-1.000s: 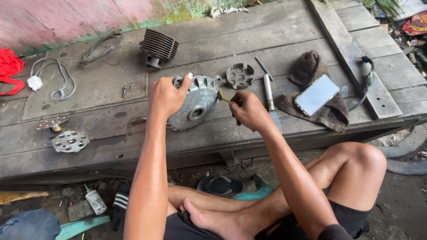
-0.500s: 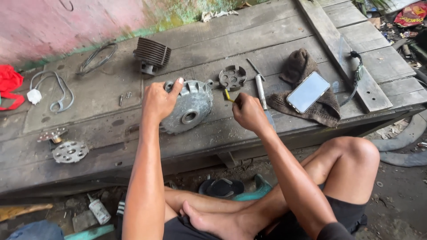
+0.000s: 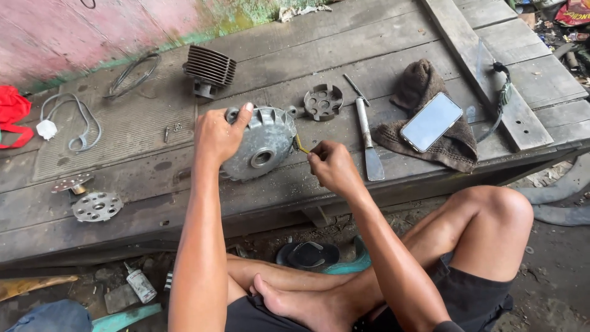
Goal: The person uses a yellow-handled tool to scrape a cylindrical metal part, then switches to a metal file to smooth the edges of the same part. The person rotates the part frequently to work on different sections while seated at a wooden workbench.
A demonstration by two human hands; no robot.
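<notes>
My left hand [image 3: 216, 135] gripped the round metal cover [image 3: 261, 144]; my right hand [image 3: 330, 167] pinched a yellow tool [image 3: 301, 145] at its edge; prying needed steadiness.

The right hand [image 3: 332, 166] now sits lower and closer to the cover's [image 3: 261, 147] right rim, its small yellow-tipped tool [image 3: 301, 145] touching the edge. The left hand [image 3: 218, 135] grips further over the cover's top-left.
</notes>
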